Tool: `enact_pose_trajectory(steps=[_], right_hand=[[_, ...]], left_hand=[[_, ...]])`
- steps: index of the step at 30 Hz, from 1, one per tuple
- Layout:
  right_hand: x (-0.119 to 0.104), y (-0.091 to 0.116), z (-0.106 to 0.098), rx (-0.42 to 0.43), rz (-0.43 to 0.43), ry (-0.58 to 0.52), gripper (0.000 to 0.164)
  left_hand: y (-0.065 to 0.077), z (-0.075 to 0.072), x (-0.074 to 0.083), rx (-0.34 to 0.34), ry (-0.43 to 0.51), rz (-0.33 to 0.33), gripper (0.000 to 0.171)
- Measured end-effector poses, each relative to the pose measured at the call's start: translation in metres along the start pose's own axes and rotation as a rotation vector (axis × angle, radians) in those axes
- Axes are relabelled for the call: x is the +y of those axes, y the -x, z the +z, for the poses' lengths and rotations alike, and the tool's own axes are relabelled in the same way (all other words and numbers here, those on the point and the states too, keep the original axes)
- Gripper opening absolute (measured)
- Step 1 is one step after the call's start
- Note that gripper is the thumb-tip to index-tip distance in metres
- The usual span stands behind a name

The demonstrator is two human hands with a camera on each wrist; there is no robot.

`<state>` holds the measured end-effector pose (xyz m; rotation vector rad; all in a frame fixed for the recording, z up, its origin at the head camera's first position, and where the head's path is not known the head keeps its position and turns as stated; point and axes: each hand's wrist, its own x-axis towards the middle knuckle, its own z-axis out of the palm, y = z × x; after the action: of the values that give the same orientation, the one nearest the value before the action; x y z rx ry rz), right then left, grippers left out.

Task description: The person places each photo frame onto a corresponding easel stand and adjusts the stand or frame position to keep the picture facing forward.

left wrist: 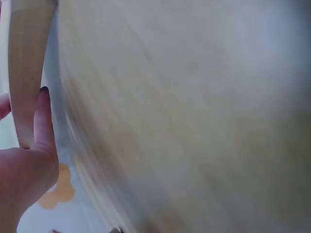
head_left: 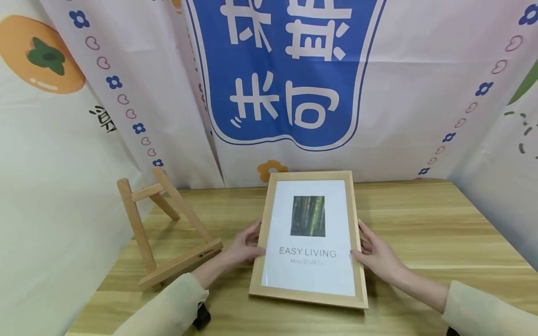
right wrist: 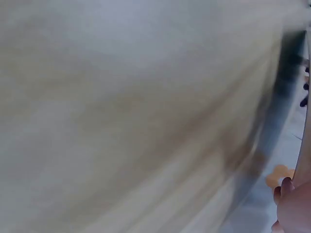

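A picture frame (head_left: 308,298) with a light wooden border is held up over the table between both hands. Its white sheet carries a dark green bamboo picture (head_left: 308,216) and the words "EASY LIVING". At the left side my left hand (head_left: 244,248) grips the border, thumb on the front and fingers behind. My right hand (head_left: 378,257) holds the opposite side the same way. In the left wrist view, the hand (left wrist: 34,167) pinches the frame's wooden edge (left wrist: 30,63). Only part of the hand (right wrist: 295,206) shows at the right wrist view's lower right corner.
A small wooden easel (head_left: 180,264) stands on the left of the wood-grain table (head_left: 441,233), close to the left forearm. Behind the table hangs a white printed cloth (head_left: 403,116) with a blue panel. White cloth also borders both sides.
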<state>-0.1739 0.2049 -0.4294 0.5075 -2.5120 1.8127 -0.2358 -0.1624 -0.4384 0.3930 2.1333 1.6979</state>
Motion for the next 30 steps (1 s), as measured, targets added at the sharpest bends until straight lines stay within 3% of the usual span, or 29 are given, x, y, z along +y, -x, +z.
enact_pose_trajectory(steps=[4,11,17,21,26,30], right_hand=[[-0.011,-0.011,0.0,-0.003,-0.075,0.001,0.081],[-0.033,-0.033,0.003,-0.03,-0.16,-0.029,0.082],[-0.048,-0.051,0.008,-0.026,-0.204,-0.053,0.08],[-0.052,-0.06,0.016,-0.043,-0.239,-0.056,0.078],[-0.055,-0.068,0.03,-0.129,-0.252,-0.091,0.08],[-0.059,-0.077,0.04,-0.149,-0.275,-0.093,0.082]], left_hand=[[0.012,-0.005,0.004,0.067,0.056,0.011,0.091],[0.038,-0.014,0.017,0.21,0.062,0.116,0.09],[0.058,-0.021,0.03,0.267,0.081,0.211,0.09],[0.073,-0.026,0.034,0.318,0.029,0.262,0.089],[0.091,-0.034,0.037,0.421,-0.083,0.373,0.09],[0.099,-0.042,0.04,0.48,-0.13,0.446,0.091]])
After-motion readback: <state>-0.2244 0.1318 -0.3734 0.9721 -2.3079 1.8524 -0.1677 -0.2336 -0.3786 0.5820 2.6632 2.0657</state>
